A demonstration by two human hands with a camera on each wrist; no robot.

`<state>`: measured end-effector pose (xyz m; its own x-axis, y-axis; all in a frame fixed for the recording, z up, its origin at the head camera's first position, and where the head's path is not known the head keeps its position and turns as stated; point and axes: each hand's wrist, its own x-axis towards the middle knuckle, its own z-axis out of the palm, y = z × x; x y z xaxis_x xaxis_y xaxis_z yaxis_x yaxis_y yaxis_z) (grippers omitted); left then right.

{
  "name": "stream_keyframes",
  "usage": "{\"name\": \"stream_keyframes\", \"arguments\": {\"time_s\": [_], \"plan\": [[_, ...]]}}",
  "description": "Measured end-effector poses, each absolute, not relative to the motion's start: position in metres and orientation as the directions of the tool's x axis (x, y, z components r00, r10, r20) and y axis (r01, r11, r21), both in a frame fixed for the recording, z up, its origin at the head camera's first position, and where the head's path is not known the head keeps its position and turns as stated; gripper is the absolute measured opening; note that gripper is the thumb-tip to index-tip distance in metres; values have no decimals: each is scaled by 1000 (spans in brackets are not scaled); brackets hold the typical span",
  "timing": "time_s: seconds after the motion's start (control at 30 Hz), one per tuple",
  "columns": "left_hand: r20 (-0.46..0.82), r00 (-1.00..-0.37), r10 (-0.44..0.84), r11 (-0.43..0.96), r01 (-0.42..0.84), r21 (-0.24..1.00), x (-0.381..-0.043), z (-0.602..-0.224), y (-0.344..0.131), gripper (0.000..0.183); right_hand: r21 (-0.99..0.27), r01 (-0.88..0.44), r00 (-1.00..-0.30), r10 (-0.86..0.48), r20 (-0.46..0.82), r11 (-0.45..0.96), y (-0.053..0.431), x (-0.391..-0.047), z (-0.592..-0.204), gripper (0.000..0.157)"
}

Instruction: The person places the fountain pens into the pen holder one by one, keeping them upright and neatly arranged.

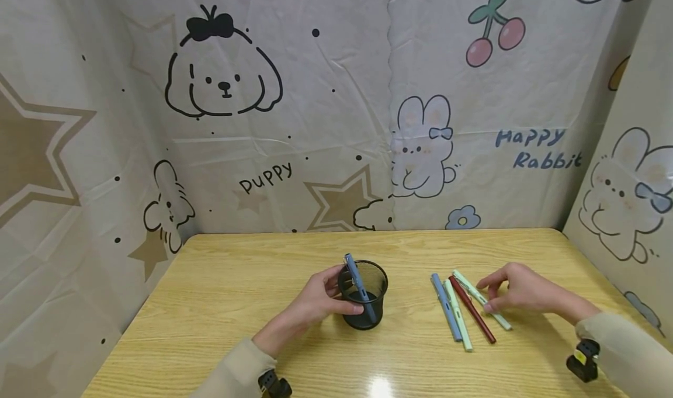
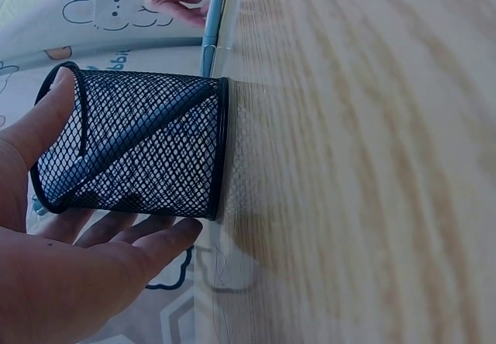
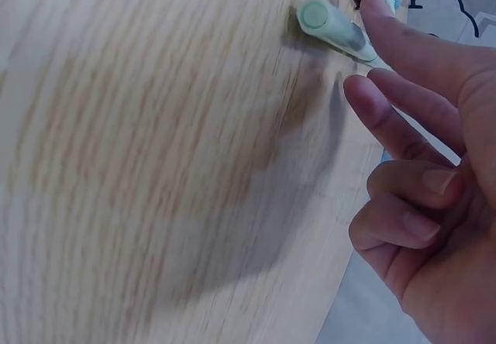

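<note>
My left hand (image 1: 315, 298) grips a black mesh pen holder (image 1: 380, 300), thumb on the near side at the rim and fingers round the far side. A blue pen (image 1: 356, 278) leans inside it, its upper end over the rim. To the right, my right hand (image 1: 526, 290) is at a pale green pen (image 1: 468, 285) lying on the table. Its thumb and index finger stand apart close to that pen; in the right wrist view the other fingers (image 3: 403, 220) are curled in. Beside it lie a dark red pen (image 1: 475, 313), another pale green pen (image 1: 458, 316) and a blue pen (image 1: 446, 308).
The wooden table (image 1: 236, 281) ends at a patterned cloth (image 1: 326, 123) with cartoon drawings, which hangs behind and along both sides. A bright glare spot shows on the tabletop near the front. Each sleeve carries a small black wrist camera (image 1: 583, 360).
</note>
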<state>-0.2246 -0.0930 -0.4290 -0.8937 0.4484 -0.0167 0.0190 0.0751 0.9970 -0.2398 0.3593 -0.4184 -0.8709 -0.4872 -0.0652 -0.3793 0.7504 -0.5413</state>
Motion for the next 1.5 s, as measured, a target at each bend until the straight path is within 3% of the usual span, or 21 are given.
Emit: {"name": "stream_keyframes", "arguments": {"time_s": [0.37,0.63,0.87,1.13,1.5], "plan": [[-7,-889,457,68,27,997,-225,-429,-94,95,-639,-377,-827,-555,-94,670,373,-243,-421,44],[-8,-886,463,67,26,997,-225,-429,-93,94,-625,-409,-796,-595,-112,665,388,-244,-418,36],[-12,-886,464,62,18,998,-226,-430,-94,93,-576,-413,-816,-567,-109,706,384,-243,-418,40],[-6,-885,465,59,24,998,-226,-430,-93,91,-538,-430,-831,-550,-77,725,380,-241,-420,30],[-2,-886,464,64,31,997,-225,-429,-93,93,-491,-443,-836,-543,-75,750,376,-238,-418,38]]}}
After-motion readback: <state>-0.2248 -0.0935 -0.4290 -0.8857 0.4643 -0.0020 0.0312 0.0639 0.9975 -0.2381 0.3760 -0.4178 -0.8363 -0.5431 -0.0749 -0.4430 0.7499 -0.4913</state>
